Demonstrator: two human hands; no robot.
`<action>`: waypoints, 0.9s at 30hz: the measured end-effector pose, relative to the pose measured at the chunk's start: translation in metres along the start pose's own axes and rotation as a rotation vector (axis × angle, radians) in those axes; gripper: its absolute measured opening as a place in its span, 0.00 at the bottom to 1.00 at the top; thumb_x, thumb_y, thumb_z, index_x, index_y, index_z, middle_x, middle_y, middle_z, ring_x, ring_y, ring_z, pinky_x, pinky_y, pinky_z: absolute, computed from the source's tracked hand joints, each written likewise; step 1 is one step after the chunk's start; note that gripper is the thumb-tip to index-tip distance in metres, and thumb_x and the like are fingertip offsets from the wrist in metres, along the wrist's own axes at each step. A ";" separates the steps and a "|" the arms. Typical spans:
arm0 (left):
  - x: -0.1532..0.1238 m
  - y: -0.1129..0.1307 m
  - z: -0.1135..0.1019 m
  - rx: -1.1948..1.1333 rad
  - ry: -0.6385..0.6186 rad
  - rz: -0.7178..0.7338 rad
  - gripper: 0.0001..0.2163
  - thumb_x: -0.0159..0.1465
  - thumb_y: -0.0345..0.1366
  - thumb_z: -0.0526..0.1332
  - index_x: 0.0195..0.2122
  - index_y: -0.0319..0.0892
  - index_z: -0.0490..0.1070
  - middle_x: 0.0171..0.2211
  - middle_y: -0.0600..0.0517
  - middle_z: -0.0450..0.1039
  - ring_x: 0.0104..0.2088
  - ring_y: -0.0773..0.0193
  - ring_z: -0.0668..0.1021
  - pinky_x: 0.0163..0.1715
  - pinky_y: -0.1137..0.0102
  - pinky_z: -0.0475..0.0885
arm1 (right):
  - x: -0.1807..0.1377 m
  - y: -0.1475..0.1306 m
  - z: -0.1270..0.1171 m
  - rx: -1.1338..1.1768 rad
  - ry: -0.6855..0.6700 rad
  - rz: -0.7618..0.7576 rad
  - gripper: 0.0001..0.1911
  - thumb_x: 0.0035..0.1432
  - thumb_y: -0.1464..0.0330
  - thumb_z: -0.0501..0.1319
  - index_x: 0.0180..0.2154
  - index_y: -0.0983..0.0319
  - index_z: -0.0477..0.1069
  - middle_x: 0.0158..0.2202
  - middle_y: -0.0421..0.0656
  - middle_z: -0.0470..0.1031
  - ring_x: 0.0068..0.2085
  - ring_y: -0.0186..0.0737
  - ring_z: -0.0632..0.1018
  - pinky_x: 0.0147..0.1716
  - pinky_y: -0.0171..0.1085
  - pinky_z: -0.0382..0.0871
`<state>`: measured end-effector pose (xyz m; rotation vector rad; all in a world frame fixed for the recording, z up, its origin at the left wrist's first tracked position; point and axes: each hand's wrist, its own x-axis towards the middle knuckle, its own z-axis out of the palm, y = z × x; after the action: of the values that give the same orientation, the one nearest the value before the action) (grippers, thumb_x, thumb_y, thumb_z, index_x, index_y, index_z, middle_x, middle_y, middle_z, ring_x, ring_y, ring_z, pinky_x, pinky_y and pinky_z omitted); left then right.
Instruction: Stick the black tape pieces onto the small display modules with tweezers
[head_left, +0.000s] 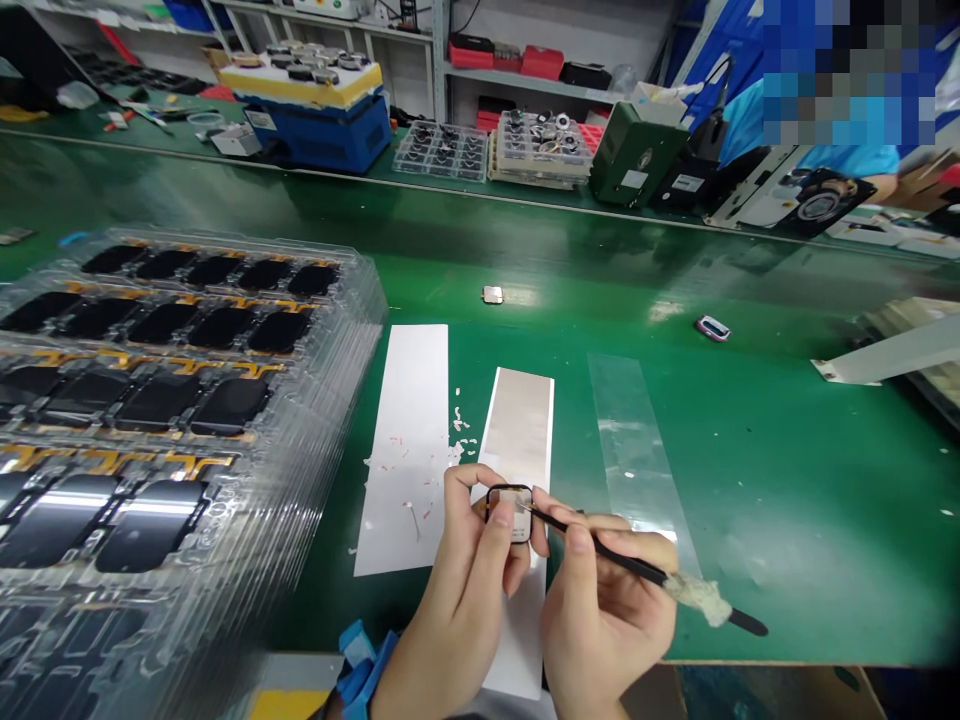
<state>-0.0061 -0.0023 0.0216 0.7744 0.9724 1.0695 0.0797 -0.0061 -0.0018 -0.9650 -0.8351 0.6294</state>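
Between the thumb and fingers of my left hand (476, 560) is a small watch screen (519, 528), its pale back turned up and its rim black. My right hand (611, 600) grips black tweezers (634, 562) whose tips meet the screen's back near its upper right. Pale, crumpled wrapping covers part of the tweezers' rear end. My right fingertips sit close to the screen's right edge. Under the hands lies a white strip with a beige-grey face (517, 415). Left of it, a white sheet (409, 420) carries small reddish scraps.
Stacked clear trays (300, 420) of black watch screens fill the left side. A clear film strip (637, 440) lies right of the hands. Farther back are a small silvery part (493, 295) and a purple-edged part (712, 329). Another person (847, 150) is at the back right.
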 end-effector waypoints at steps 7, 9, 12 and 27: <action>0.001 -0.004 0.000 -0.010 0.022 0.005 0.09 0.74 0.47 0.49 0.44 0.49 0.57 0.29 0.57 0.69 0.24 0.71 0.66 0.28 0.76 0.67 | 0.001 0.000 0.001 -0.027 0.006 -0.015 0.10 0.62 0.79 0.60 0.38 0.58 0.64 0.33 0.38 0.78 0.37 0.39 0.85 0.39 0.41 0.83; 0.000 -0.004 0.000 -0.023 0.021 0.008 0.08 0.74 0.47 0.49 0.44 0.49 0.57 0.28 0.57 0.69 0.23 0.72 0.65 0.27 0.77 0.67 | 0.001 0.000 0.001 -0.023 0.004 -0.015 0.10 0.63 0.79 0.59 0.38 0.58 0.64 0.33 0.39 0.78 0.37 0.39 0.85 0.38 0.41 0.84; 0.000 -0.004 0.001 -0.029 0.031 0.009 0.09 0.73 0.47 0.49 0.44 0.49 0.57 0.28 0.58 0.69 0.22 0.73 0.64 0.26 0.79 0.66 | 0.000 -0.001 0.001 -0.020 0.004 -0.028 0.10 0.62 0.79 0.59 0.38 0.59 0.65 0.33 0.39 0.78 0.37 0.39 0.84 0.39 0.43 0.83; 0.011 -0.011 -0.006 0.087 0.071 0.086 0.11 0.71 0.42 0.55 0.38 0.48 0.51 0.19 0.63 0.63 0.19 0.73 0.63 0.21 0.79 0.59 | 0.007 -0.010 -0.010 -0.008 0.043 -0.096 0.08 0.62 0.78 0.60 0.39 0.59 0.66 0.33 0.39 0.78 0.36 0.39 0.83 0.39 0.46 0.84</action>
<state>-0.0057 0.0047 0.0068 0.8605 1.0589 1.1415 0.0926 -0.0098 0.0064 -0.9362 -0.8416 0.5214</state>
